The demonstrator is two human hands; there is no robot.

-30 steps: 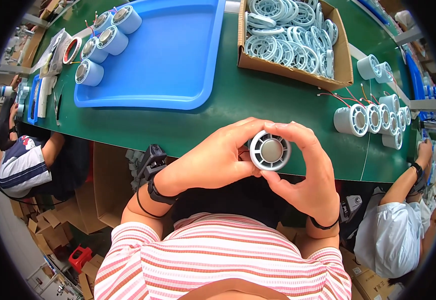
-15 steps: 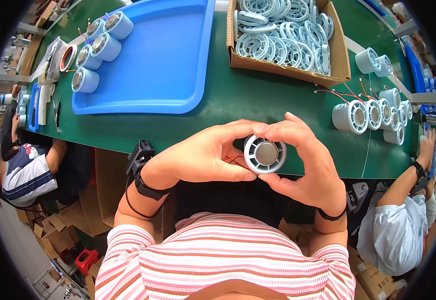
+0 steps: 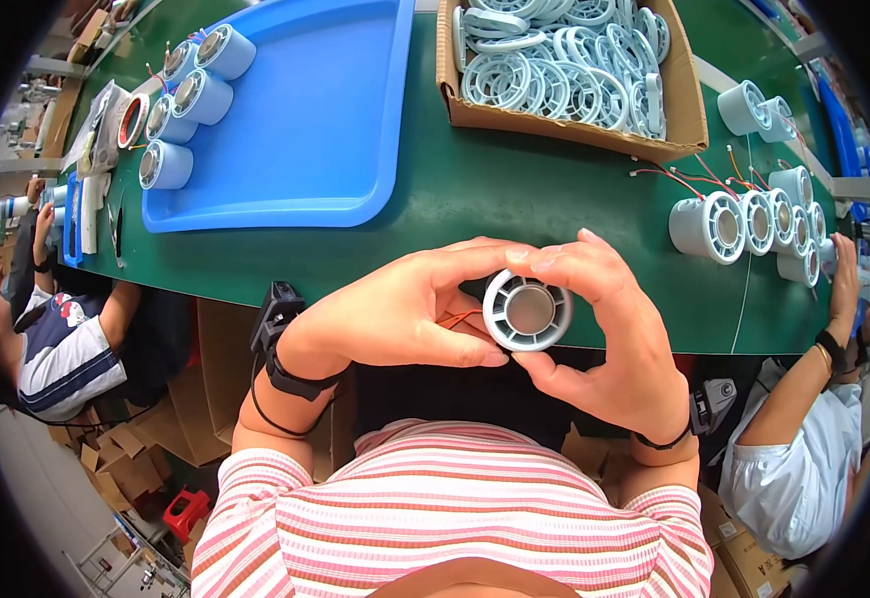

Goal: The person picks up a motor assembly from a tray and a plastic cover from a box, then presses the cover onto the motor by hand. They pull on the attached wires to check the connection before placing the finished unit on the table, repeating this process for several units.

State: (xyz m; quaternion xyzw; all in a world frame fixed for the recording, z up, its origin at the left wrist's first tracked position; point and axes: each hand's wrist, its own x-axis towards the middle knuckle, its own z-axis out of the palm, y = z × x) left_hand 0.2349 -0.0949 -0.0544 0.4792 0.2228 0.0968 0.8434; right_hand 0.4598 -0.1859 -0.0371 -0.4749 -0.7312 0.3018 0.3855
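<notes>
Between my two hands, just off the table's near edge, is a round pale housing (image 3: 528, 311) with a slotted white rim and a metal disc in its middle. Its slotted face is turned up toward me. My left hand (image 3: 400, 311) grips its left side with thumb and fingers, and orange-red wires pass from the housing into that palm. On the opposite side my right hand (image 3: 614, 334) pinches the rim, index finger at the top and thumb at the bottom. The housing's underside is hidden.
A blue tray (image 3: 295, 149) with several pale-blue housings (image 3: 203, 97) lies at left. A cardboard box (image 3: 574, 135) of slotted rings stands beyond my hands. Several wired housings (image 3: 709, 227) stand at right, near a co-worker's hand (image 3: 844, 269). Another person (image 3: 66, 329) sits at left.
The view has shifted slightly. My hands keep the same hold on the housing, its face tilted a little differently. At right, the co-worker's hand has come nearer the wired housings.
</notes>
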